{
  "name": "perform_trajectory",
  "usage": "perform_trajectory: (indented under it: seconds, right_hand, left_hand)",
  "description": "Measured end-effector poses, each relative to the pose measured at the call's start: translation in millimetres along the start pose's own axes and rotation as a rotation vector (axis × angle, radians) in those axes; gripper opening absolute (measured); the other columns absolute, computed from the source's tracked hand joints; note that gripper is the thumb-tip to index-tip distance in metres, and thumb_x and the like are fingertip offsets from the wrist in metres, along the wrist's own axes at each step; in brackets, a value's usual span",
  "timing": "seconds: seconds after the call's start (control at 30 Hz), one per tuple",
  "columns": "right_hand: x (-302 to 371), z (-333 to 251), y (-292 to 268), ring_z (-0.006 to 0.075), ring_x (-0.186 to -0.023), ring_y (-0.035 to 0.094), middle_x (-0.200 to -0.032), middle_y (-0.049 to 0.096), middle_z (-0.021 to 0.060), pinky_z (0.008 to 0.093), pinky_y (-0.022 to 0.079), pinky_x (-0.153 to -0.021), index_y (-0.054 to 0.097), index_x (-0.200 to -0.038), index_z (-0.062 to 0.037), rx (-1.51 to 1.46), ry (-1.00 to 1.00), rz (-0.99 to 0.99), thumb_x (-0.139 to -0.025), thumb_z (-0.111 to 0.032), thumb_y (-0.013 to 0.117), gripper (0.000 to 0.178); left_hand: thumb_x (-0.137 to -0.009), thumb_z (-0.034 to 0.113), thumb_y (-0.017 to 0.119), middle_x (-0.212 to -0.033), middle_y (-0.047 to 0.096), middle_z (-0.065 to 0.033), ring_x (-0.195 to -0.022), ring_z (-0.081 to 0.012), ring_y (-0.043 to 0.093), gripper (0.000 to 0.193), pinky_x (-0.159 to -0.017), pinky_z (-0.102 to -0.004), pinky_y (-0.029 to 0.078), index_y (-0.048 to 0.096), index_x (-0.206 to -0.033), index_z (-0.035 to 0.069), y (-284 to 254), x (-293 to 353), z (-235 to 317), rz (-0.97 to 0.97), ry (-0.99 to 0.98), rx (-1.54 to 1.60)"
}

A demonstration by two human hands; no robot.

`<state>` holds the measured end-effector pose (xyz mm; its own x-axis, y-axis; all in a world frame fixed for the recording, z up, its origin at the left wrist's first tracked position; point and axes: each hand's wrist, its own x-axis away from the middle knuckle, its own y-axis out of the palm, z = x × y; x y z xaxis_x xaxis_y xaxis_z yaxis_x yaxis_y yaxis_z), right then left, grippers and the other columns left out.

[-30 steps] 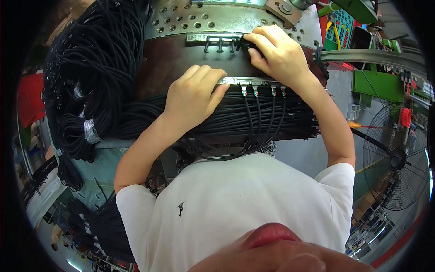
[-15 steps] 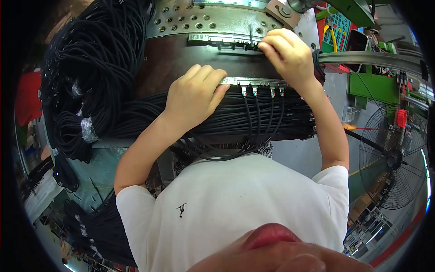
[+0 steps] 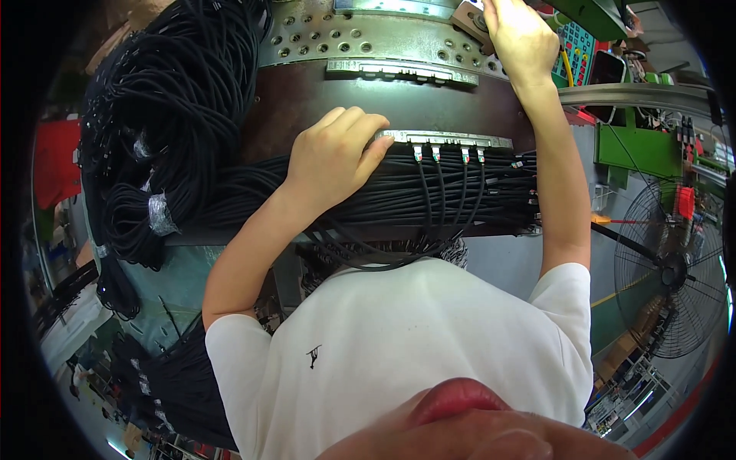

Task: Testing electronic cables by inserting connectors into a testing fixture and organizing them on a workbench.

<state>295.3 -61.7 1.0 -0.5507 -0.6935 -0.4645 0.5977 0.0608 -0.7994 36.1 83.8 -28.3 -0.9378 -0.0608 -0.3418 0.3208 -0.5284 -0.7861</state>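
Observation:
A metal mould strip (image 3: 452,139) lies near me on the brown worktop, with several connector-ended black cables (image 3: 463,184) set along its near edge. My left hand (image 3: 331,153) is closed on its left end, thumb at the near side. Farther back, a second metal mould strip (image 3: 402,72) with notches along its edge rests by the perforated plate, touched by neither hand. My right hand (image 3: 524,44) is up at the far right, fingers curled beside a metal block with a bolt (image 3: 474,17). Its fingertips are partly out of view, and what they hold cannot be made out.
A thick heap of black cables (image 3: 169,100) covers the left side, and a bundle (image 3: 368,192) runs across the worktop's front. The perforated metal plate (image 3: 318,34) is at the back. To the right are a curved metal bar (image 3: 625,95), a keypad (image 3: 576,50) and a fan (image 3: 671,270).
My right hand has moved up and away from the far strip. The dark toothed piece it was pinching there no longer shows on that strip. My left hand stays on the near strip.

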Motion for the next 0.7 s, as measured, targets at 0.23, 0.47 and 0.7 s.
perform_trajectory:
  seconds: [0.23, 0.47, 0.7]
  right_hand:
    - [74.0, 36.3, -52.9, 0.0140, -0.057, 0.059, -0.068, 0.061, -0.0021, 0.0277, 0.045, -0.050, 0.068, -0.088, -0.0129, -0.479, -0.012, 0.496, -0.082, -0.014, 0.076, 0.010]
    - [274.5, 138.2, -34.7, 0.0191, -0.064, 0.062, -0.082, 0.068, 0.0045, 0.0286, 0.051, -0.060, 0.070, -0.099, -0.0063, -0.469, 0.683, 0.194, -0.090, -0.015, 0.071, 0.013]
    - [201.4, 87.2, -64.3, 0.0229, -0.105, 0.063, -0.116, 0.065, 0.0066, 0.0369, 0.053, -0.083, 0.069, -0.113, -0.0104, -0.741, 0.521, 0.007, -0.091, -0.024, 0.068, 0.026]
  left_hand:
    - [-0.088, 0.018, 0.068, -0.081, 0.062, -0.0060, -0.075, -0.0238, 0.061, 0.014, -0.065, -0.0350, 0.049, 0.067, -0.097, 0.007, -0.5, 1.0, -1.4, -0.049, -0.065, 0.059]
    - [-0.085, 0.020, 0.072, -0.090, 0.061, -0.0048, -0.083, -0.0238, 0.060, 0.020, -0.068, -0.0344, 0.049, 0.068, -0.100, 0.008, -3.2, -8.5, 9.9, -0.107, -0.028, -0.037]
    - [-0.085, 0.017, 0.072, -0.093, 0.063, -0.0047, -0.082, -0.0244, 0.059, 0.017, -0.069, -0.0347, 0.048, 0.068, -0.097, 0.006, 2.3, -10.7, 3.4, -0.066, 0.063, -0.007]
